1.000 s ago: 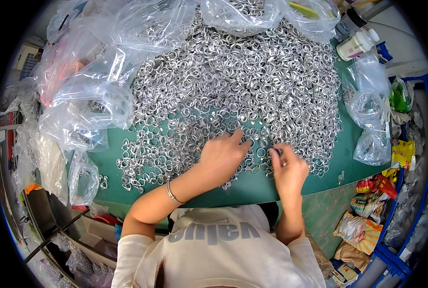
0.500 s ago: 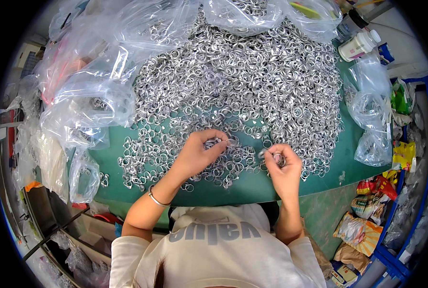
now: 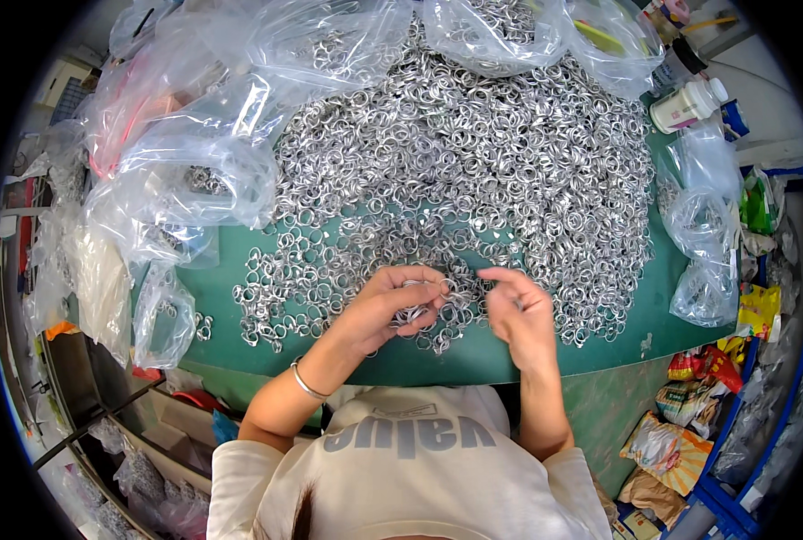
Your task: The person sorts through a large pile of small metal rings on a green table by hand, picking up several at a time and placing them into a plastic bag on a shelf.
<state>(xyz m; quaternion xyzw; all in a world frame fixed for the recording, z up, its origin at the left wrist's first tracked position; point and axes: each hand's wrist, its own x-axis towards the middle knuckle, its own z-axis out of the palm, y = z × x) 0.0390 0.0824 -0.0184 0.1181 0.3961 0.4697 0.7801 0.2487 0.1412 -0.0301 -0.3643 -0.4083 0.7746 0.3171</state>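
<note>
A wide heap of silver metal rings (image 3: 464, 144) covers the green tabletop, thinning to a scattered layer toward the near edge. Several of these rings sit in my left hand (image 3: 392, 310), whose fingers are curled round them, with one ring at the fingertips. To its right, my right hand (image 3: 523, 319) hovers over the near side of the heap. Its index finger points left toward the left hand, while the other fingers curl inward; what they hold, if anything, is hidden. A gap separates the two hands.
Clear plastic bags (image 3: 199, 180) crowd the table's left side, and more bags of rings (image 3: 491, 36) lie along the far edge. At the right are a white bottle (image 3: 688, 105) and clear bags (image 3: 703, 216). A blue shelf rack (image 3: 735, 477) with packets stands beyond.
My hands have come closer together. The right index finger has stretched out leftward, and the rings seen in that hand before are now out of sight. The whole view has shifted slightly.
</note>
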